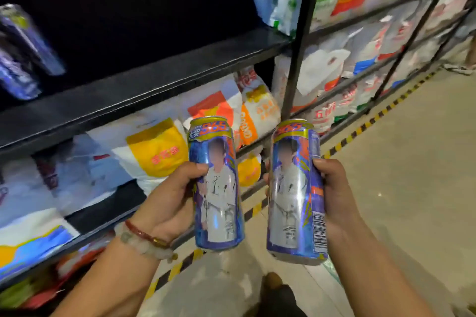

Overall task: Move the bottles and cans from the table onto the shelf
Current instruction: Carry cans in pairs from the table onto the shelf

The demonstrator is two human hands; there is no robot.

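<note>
I hold two tall blue cans upright in front of a black shelf unit. My left hand (pixel 168 201) grips the left can (pixel 216 185) from its left side. The right can (pixel 296 193) is gripped from its right side by my right hand (pixel 332 188). Both cans carry a printed figure in white and a yellow band at the top. The black shelf board (pixel 134 92) runs above and behind the cans, and its dark bay is mostly bare. At the far left of that bay stand similar blue cans (pixel 23 54), blurred.
Lower shelves hold white, yellow and orange bags (pixel 154 152). A second shelf unit with more bags (pixel 360 41) stands to the right behind a black post (pixel 298 41). Yellow-black tape (pixel 360 128) marks the beige floor along the shelves. A dark shoe (pixel 280 296) shows below.
</note>
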